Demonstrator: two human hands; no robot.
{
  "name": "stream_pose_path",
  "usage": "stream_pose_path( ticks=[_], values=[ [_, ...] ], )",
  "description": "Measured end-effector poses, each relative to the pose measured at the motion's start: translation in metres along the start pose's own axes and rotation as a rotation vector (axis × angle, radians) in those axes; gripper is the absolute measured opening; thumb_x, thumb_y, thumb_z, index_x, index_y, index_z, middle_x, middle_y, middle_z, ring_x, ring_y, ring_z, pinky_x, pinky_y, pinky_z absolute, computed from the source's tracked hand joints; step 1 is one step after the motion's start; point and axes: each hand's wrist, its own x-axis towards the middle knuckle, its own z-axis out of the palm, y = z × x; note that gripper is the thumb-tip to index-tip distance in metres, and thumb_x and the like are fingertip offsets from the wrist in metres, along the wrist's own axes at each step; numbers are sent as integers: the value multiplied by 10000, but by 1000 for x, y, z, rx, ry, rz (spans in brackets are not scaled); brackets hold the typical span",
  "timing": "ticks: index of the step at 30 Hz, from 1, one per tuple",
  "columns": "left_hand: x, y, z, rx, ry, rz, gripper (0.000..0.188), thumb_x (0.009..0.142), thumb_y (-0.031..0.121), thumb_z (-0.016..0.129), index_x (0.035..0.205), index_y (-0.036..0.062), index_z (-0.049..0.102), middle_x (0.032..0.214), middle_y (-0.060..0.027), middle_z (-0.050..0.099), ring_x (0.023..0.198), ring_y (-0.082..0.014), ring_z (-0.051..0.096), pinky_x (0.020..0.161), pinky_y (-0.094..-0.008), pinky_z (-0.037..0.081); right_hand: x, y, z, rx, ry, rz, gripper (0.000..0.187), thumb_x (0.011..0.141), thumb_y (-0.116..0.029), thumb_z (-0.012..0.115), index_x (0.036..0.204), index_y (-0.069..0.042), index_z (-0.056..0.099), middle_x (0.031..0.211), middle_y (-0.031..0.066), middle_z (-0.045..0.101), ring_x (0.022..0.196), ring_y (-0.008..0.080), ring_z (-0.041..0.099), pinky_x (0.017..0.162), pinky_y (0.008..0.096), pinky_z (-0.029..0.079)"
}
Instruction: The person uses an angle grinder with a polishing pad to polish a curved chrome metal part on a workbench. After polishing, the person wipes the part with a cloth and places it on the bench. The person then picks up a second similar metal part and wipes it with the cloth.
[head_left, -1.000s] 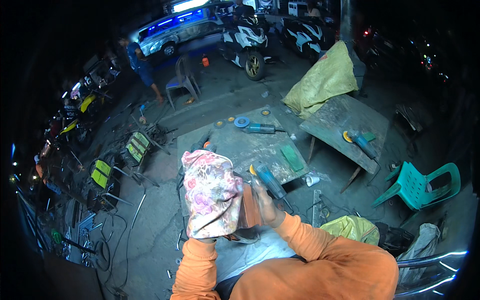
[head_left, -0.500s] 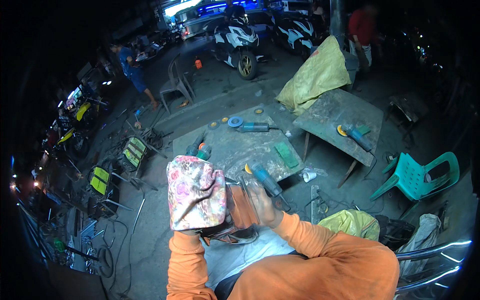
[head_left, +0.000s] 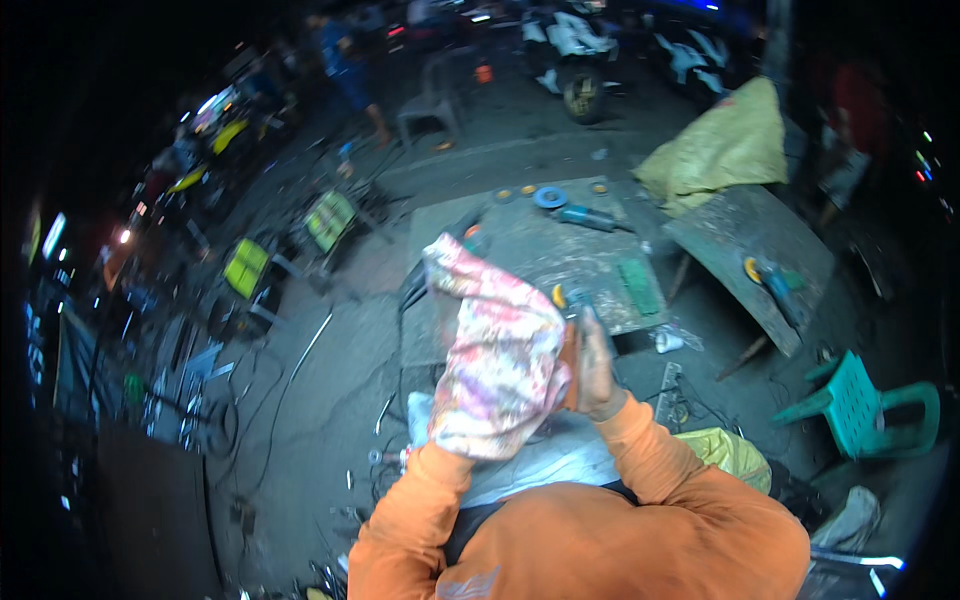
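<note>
A pink-and-white floral cloth (head_left: 505, 360) hangs in folds over my left hand and covers its fingers; only the orange sleeve below it shows. To the right of the cloth shows a narrow strip of an orange-brown thing (head_left: 571, 365), whose kind I cannot make out. Against its right side my right hand (head_left: 597, 372) lies flat, fingers stretched out and pointing away from me. Just beyond, on the low worktable (head_left: 520, 245), an angle grinder with a yellow disc (head_left: 560, 297) is partly hidden by my hand.
Another angle grinder (head_left: 590, 217) lies farther back, near a blue disc (head_left: 549, 197) and a green pad (head_left: 638, 286). A second table (head_left: 740, 240) holds one more grinder (head_left: 780, 290). A green plastic chair (head_left: 850, 410) stands at right. Cables and metal bars lie on the left floor.
The view has swung, so the surroundings sit farther right. The cloth now leans right and covers most of the orange-brown thing. My right hand stays against that thing's side.
</note>
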Motion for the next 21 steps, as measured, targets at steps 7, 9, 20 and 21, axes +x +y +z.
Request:
stream_pose_path(
  ticks=[7,9,20,21],
  values=[
    [-3,-74,35,-1007,492,-315,427,1038,120,561,1445,4,505,1333,-168,626,1270,-302,602,1133,-361,484,-3,-1,6,171,-306,70,751,1050,-651,297,1400,-34,542,1243,158,662,1136,271,651,998,411,530],
    [-16,-92,54,-908,568,-370,430,1037,136,562,1445,13,514,1344,-159,625,1283,-301,593,1137,-364,473,-4,0,13,31,-79,75,746,1029,-667,306,1333,-44,582,1013,137,692,904,248,674,803,388,566],
    [-41,-139,38,-155,689,-470,446,1030,220,570,1445,57,561,1405,-112,618,1358,-297,544,1159,-379,412,-7,13,31,-12,-246,149,730,1056,-614,287,1353,3,541,1045,144,655,960,239,655,876,382,543],
    [-35,-138,32,-64,699,-399,448,1029,228,571,1445,61,566,1410,-107,618,1365,-297,540,1161,-380,407,-8,13,32,-37,-271,163,743,1052,-619,293,1355,14,535,1043,143,653,962,239,653,878,381,540]
  ],
)
